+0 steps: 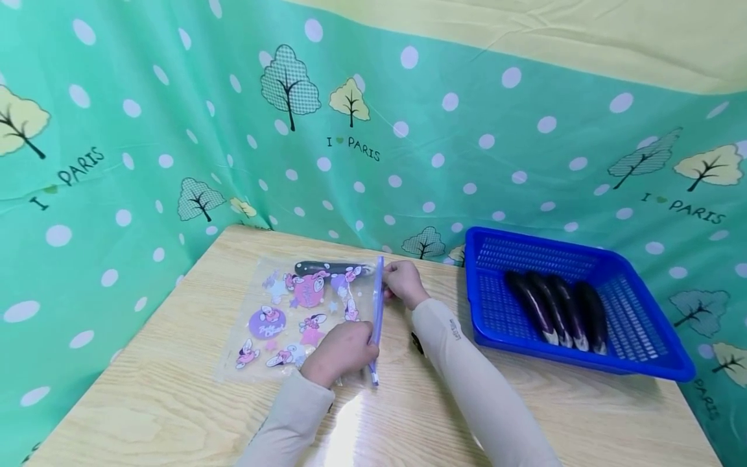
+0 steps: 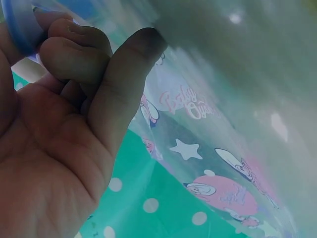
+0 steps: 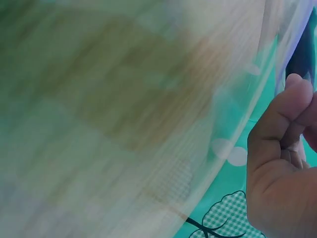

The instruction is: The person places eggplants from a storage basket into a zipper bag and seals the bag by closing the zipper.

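A clear zip bag (image 1: pixel 327 318) printed with pink and purple cartoon figures lies flat on the wooden table, its purple zip edge (image 1: pixel 379 305) facing right. Inside, along the bag's far side, rests one dark eggplant (image 1: pixel 327 267). My left hand (image 1: pixel 344 350) pinches the zip edge near its front end, with fingers curled in the left wrist view. Farther back, my right hand (image 1: pixel 403 283) grips the same edge near its far end; thumb and finger come together there in the right wrist view.
A blue plastic basket (image 1: pixel 560 353) stands on the right of the table (image 1: pixel 157 383), with several eggplants (image 1: pixel 560 311) lying side by side in it. Green dotted cloth (image 1: pixel 362 175) hangs behind and to the left of the table.
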A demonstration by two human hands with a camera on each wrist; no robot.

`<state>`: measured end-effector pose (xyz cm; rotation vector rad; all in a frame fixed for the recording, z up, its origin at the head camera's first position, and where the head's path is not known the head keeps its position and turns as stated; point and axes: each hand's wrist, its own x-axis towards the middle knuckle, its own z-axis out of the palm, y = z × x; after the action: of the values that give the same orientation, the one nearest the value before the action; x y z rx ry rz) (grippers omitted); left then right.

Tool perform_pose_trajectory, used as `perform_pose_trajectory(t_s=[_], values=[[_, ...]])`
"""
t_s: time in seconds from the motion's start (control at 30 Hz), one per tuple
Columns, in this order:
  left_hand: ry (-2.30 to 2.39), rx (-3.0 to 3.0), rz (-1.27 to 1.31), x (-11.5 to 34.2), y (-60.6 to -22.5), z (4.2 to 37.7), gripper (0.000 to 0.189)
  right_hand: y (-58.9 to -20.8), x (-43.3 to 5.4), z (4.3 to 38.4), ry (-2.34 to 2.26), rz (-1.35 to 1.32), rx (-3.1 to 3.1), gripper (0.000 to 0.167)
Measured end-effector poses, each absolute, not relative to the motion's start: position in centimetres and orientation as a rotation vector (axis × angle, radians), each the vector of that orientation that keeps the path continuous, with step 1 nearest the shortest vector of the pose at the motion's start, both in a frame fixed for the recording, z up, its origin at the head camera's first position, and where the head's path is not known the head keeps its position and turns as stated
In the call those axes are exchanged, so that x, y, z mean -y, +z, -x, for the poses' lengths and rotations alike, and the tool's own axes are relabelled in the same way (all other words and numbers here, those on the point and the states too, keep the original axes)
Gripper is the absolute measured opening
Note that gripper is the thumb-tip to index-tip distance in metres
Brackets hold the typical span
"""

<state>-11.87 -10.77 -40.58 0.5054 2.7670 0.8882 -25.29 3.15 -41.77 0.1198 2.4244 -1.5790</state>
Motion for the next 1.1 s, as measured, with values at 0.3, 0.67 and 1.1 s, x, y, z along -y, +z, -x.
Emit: perform_pose_trajectory(t_s=[0.3, 0.67, 1.1], values=[[0.851, -2.793, -0.542, 10.0, -40.5, 12.1, 0.011, -41.3, -5.1, 24.7, -1.752, -0.075, -1.977, 0.023], [0.844, -2.838, -0.540, 9.3, -41.1, 11.7, 0.014, -40.9, -6.6, 23.4, -1.789, -0.128, -1.864, 0.054], [0.585, -2.945, -0.478, 9.2, -40.7, 10.8, 0.013, -31.7, -10.0, 14.8, -1.247, 0.430, -2.550, 0.040]])
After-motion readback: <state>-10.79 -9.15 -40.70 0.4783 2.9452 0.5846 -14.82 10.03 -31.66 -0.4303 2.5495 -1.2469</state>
